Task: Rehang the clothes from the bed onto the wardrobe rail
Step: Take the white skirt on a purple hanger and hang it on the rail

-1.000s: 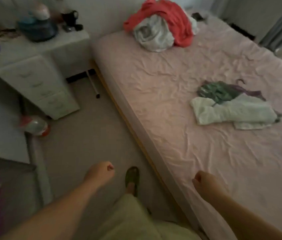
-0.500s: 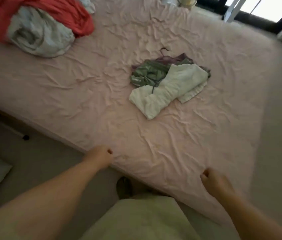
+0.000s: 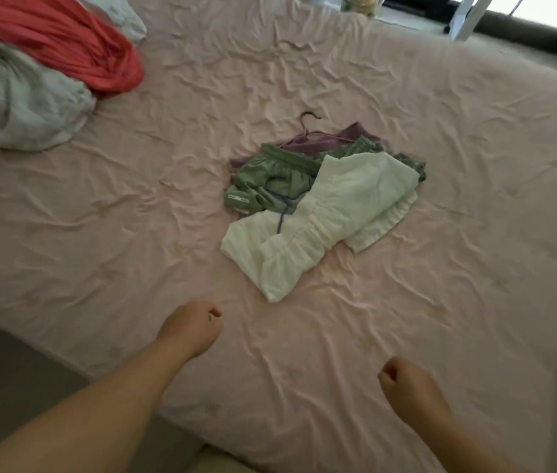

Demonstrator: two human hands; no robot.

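From the head view, both arms reach out over the pink bed point(image 3: 304, 70) and neither holds anything. The left hand point(image 3: 192, 326) hangs above the sheet with its fingers curled in on themselves, empty. The right hand point(image 3: 406, 387) does the same, a loose fist, nothing in it.

The pile of clothes point(image 3: 321, 206) lies in the middle of the mattress, straight ahead of both hands and further up the bed. On top is a white garment point(image 3: 324, 230), its long axis running on a slant from near-left to far-right. Its near corner points back toward the left hand, so that hand looks the nearer of the two; the right hand sits lower and well apart from the pile. Under the white piece lies a green garment point(image 3: 270, 180), and beyond it a purple one point(image 3: 331, 139) with a hanger hook point(image 3: 307, 119) sticking out on the far side, away from both hands.

At far left a red cloth point(image 3: 65, 39) lies over a pale bundle point(image 3: 21, 104), well apart from the pile.

My read: the reach goes forward, and the hook needs the longest stretch.
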